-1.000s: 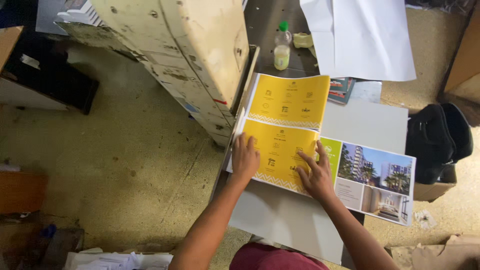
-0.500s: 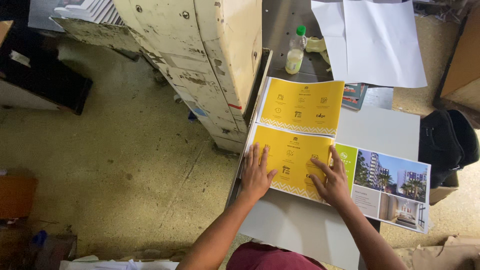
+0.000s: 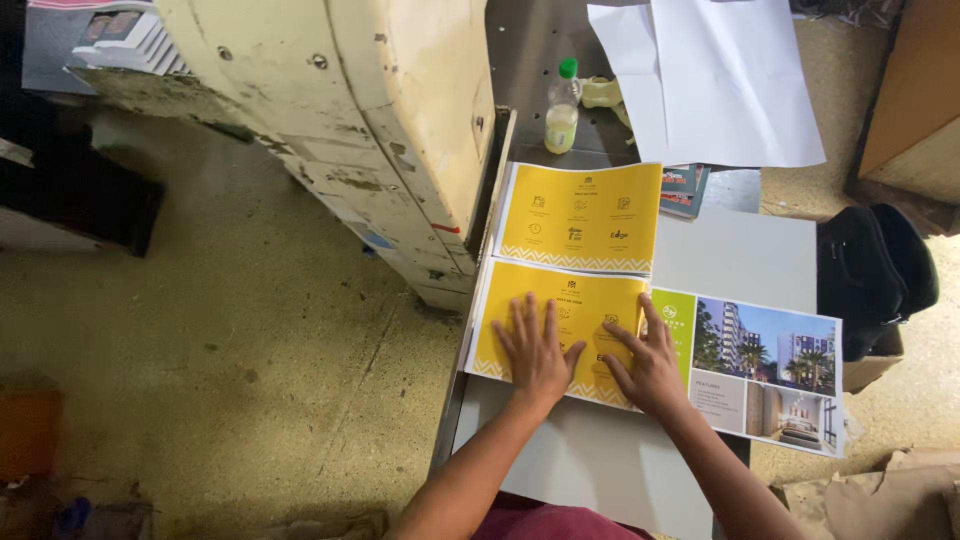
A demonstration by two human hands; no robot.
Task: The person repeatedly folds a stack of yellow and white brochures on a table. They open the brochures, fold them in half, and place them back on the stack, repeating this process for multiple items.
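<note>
My left hand (image 3: 538,350) lies flat, fingers spread, on the yellow panel of a printed brochure sheet (image 3: 760,365) at the near side of the grey table (image 3: 740,255). My right hand (image 3: 648,362) presses flat beside it on the same yellow panel, close to the green strip. The sheet's right part shows pictures of tall buildings and palms. A stack of folded yellow brochures (image 3: 583,217) lies just beyond my hands, next to the machine.
A worn cream machine (image 3: 380,130) stands left of the table. A small bottle with a green cap (image 3: 563,107), a large white paper sheet (image 3: 720,80) and a small booklet (image 3: 685,190) lie at the far end. A black bag (image 3: 870,275) sits to the right.
Both hands have slid closer together on the yellow panel. The view has shifted a little, so the table sits further right.
</note>
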